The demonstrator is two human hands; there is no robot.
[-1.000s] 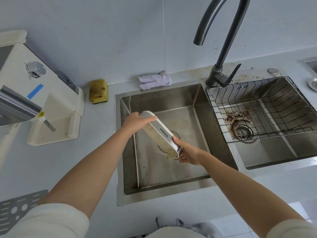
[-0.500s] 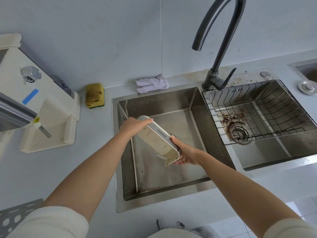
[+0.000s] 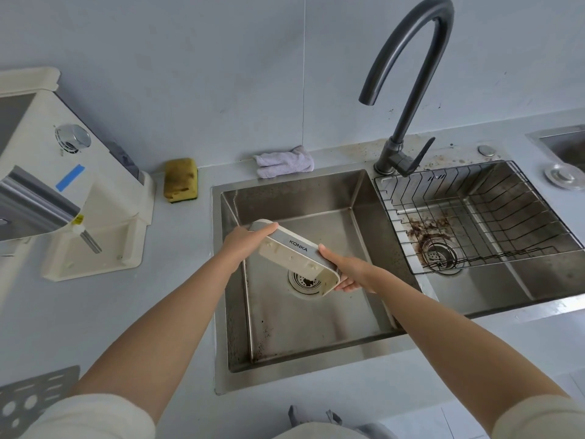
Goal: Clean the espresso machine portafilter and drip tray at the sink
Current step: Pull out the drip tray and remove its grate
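A person stands at a steel sink, holding a cream drip tray tipped steeply on edge over the left basin, just above the drain. The left hand curls round the tray's end at 10 o'clock. The right hand grips the end at 4 o'clock, thumb on top, fingers underneath. The tap stands at 1 o'clock, with no water showing at its spout. Likely risks: at this tilt a wet, smooth edge could slip from either hand and knock the basin, or dregs could splash past the drain. No portafilter is in view.
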